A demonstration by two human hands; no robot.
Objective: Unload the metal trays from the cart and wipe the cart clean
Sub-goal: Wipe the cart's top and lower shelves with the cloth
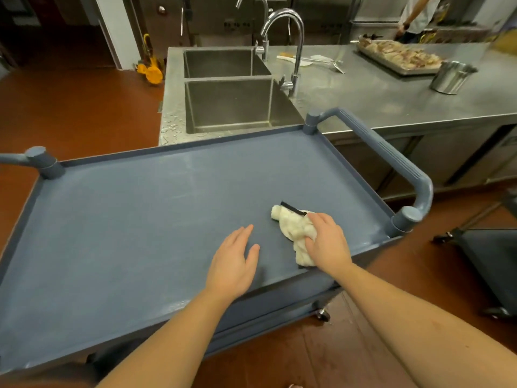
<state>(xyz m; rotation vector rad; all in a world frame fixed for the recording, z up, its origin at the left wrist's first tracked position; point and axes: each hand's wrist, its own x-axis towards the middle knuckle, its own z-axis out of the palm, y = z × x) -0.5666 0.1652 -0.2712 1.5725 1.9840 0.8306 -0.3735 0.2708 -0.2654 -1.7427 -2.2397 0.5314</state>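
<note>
- Our right hand (327, 242) grips a white cloth (293, 231) on the blue cart (126, 219).
- Our left hand (233, 261) hovers open, palm down, beside it.

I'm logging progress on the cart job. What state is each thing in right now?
Cart: top shelf bare of trays, only the cloth on it.
Cloth: crumpled, pressed on the shelf.
Right hand: gripping the cloth.
Left hand: open, flat, empty.
Sink: both basins empty, rim wet.
Taps: no water running.
Tray: on the counter, loaded with food.
</note>
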